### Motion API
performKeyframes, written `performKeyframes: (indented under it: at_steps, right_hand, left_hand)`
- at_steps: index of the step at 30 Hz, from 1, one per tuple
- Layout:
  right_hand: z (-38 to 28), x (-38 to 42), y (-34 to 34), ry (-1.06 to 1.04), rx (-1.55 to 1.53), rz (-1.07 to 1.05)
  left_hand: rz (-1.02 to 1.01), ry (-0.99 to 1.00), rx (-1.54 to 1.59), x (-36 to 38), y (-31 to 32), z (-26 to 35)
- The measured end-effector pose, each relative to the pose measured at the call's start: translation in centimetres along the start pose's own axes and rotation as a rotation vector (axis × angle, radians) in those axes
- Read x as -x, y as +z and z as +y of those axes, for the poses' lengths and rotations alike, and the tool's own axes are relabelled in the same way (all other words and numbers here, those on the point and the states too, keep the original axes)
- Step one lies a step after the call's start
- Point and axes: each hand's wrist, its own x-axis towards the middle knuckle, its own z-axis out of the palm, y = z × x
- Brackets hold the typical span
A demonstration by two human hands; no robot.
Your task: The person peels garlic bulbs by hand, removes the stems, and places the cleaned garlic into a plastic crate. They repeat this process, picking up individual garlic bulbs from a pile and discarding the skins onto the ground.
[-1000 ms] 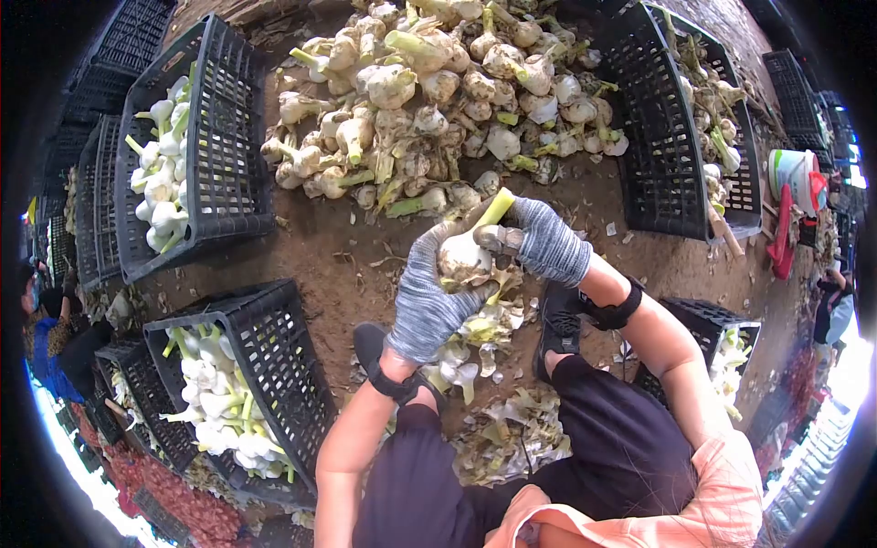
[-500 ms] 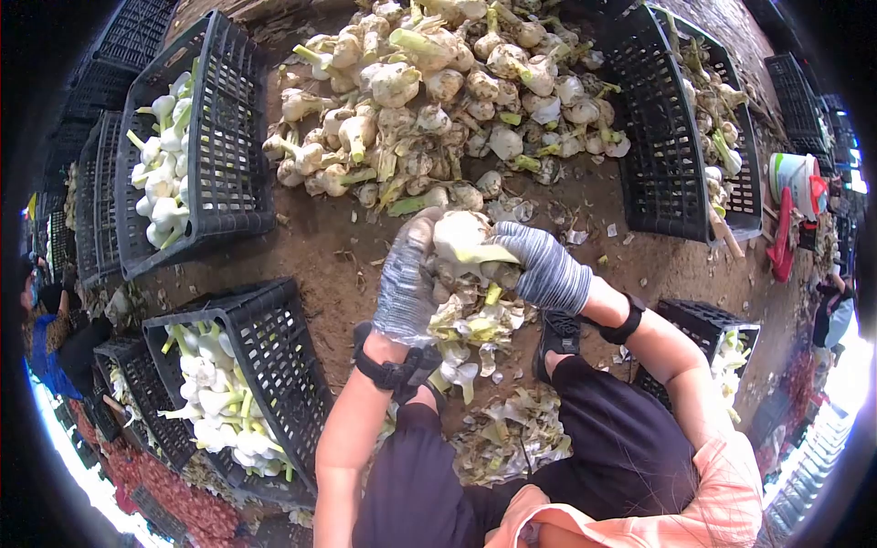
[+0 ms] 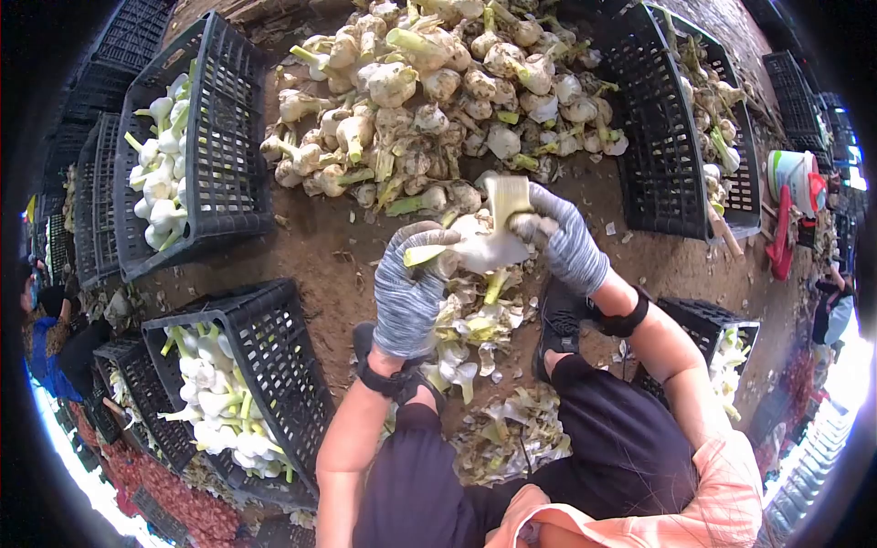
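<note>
My left hand (image 3: 407, 294), in a grey knit glove, is closed around a garlic bulb (image 3: 486, 252). The bulb's cut green stem points left past my fingers, and its white body is blurred by motion. At the bulb's right side, my gloved right hand (image 3: 570, 239) pinches a pale strip of garlic skin (image 3: 508, 197) that stands up from it. Just beyond both hands lies a large heap of soil-stained garlic bulbs (image 3: 388, 87). Below them, peeled skins and leaf scraps (image 3: 484, 324) are strewn on the ground between my feet.
Black plastic crates with cleaned white garlic stand on the left, one farther (image 3: 228, 137) and one nearer (image 3: 283, 365). Another crate (image 3: 653, 137) with unpeeled bulbs is at the upper right. A white bucket (image 3: 793, 178) stands beyond it. People are at both far edges.
The bulb has turned, so its stem now points left in my left hand. My right hand has drawn a strip of skin up from it and moved slightly right.
</note>
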Motion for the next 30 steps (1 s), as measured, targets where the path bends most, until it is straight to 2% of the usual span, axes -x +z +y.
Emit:
performKeyframes:
  at_steps: [1, 2, 3, 5, 6, 7, 9, 10, 11, 12, 13, 14, 15, 17, 19, 21, 22, 23, 25, 26, 27, 29, 30]
  right_hand:
    - [0.7, -0.4, -0.4, 0.109, -0.033, -0.004]
    - [1.4, -0.7, -0.1, 0.003, 0.027, 0.036]
    - [1.7, -1.0, -0.4, 0.006, 0.027, 0.038]
    - [2.0, -1.6, -1.0, 0.025, 0.063, 0.064]
    - [3.2, -2.2, -1.1, -0.012, 0.055, 0.15]
    - [4.1, -2.5, -1.4, 0.09, 0.014, 0.165]
    - [6.9, -2.8, -2.1, 0.163, 0.31, 0.058]
    - [8.3, -2.0, -1.8, 0.147, 0.442, -0.013]
    - [7.2, -0.5, -1.3, -0.288, 0.519, -0.174]
    - [7.3, 0.0, -1.8, 0.145, 0.725, -0.48]
    - [9.0, 1.0, -2.7, -0.171, 0.782, -0.725]
    - [6.4, 1.8, -2.4, 0.248, 0.42, -0.745]
    - [5.2, 1.8, -3.1, 0.37, 0.202, -0.92]
    - [4.0, 2.6, -6.1, 0.203, -0.181, -0.935]
    - [3.2, 2.8, -7.4, 0.347, -0.211, -0.922]
    - [3.3, 2.2, -5.8, 0.3, -0.044, -0.895]
    - [2.9, 1.6, -5.4, -0.086, 0.07, -1.0]
    - [4.7, 3.2, -6.1, 0.023, -0.134, -0.97]
    - [-0.8, 2.4, -3.3, 0.476, 0.044, -1.046]
    - [2.1, 3.0, -2.5, 0.863, -0.152, -0.948]
    - [1.7, 2.5, -2.2, 0.311, 0.328, -1.1]
    - [4.9, 1.9, -1.7, -0.165, 0.953, -1.055]
    - [3.8, 1.3, -1.0, -0.046, 1.115, -0.927]
  left_hand:
    - [-0.055, -0.004, 0.023, -0.1, -0.3, 0.3]
    - [-0.109, -0.007, 0.047, -0.3, -0.6, 0.4]
    - [-0.112, -0.009, 0.048, -0.3, -0.9, 0.3]
    - [-0.129, -0.148, 0.29, -0.3, -1.4, 0.0]
    - [-0.167, -0.236, 0.383, -0.3, -1.7, 0.6]
    - [-0.17, -0.237, 0.381, 0.0, -1.7, 0.5]
    - [-0.194, -0.318, 0.794, 0.5, -1.7, -0.3]
    - [-0.211, -0.333, 0.916, 0.6, -1.7, -1.3]
    - [-0.211, -0.333, 0.912, 0.8, -1.8, -1.5]
    - [-0.118, -0.463, 1.065, 0.9, -1.8, -1.5]
    - [-0.016, -0.591, 1.214, 1.0, -2.1, -1.6]
    - [0.004, -0.641, 1.369, 1.1, -2.5, -2.5]
    - [-0.005, -0.656, 1.5, 1.3, -3.1, -3.5]
    - [0.203, -0.772, 1.535, 1.4, -3.7, -4.7]
    - [0.245, -0.784, 1.574, 1.5, -4.1, -5.4]
    - [0.283, -0.798, 1.617, 1.5, -4.5, -5.8]
    - [0.334, -0.794, 1.608, 1.4, -4.7, -5.9]
    - [0.385, -0.79, 1.6, 1.3, -5.0, -5.9]
    - [0.468, -0.742, 1.561, 0.8, -5.8, -4.4]
    - [0.543, -0.696, 1.523, 0.3, -6.3, -3.3]
    - [0.536, -0.606, 1.534, -0.4, -7.5, -2.4]
    - [0.636, -0.428, 1.447, -2.1, -10.5, 0.5]
    - [0.558, -0.291, 1.62, -2.9, -12.6, 2.0]
